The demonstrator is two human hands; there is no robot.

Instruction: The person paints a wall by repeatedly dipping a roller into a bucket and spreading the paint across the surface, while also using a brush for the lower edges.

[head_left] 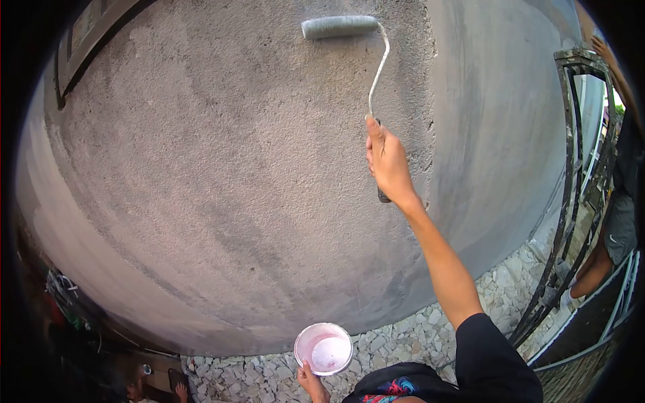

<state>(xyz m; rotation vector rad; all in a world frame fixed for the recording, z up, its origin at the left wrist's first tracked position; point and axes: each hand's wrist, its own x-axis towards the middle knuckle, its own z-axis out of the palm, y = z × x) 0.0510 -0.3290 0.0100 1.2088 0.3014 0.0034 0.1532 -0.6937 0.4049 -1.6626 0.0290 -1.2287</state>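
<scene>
My right hand [388,164] is wrapped round the black handle of a paint roller [339,27]. Its whitish sleeve lies against the upper part of a rough grey wall [222,148], and a bent white wire frame joins sleeve to handle. Low in the view, my left hand [312,384] grips the near rim of a small bucket [323,349], thumb over the edge. Pale pinkish-white paint coats the inside of the bucket and a light pool shows at its bottom.
Broken pale stones [416,339] cover the ground along the wall's foot. A dark metal frame [571,168] stands at the right, with another person [621,221] beyond it. Part of a person [180,391] shows at lower left. A window frame [84,50] sits upper left.
</scene>
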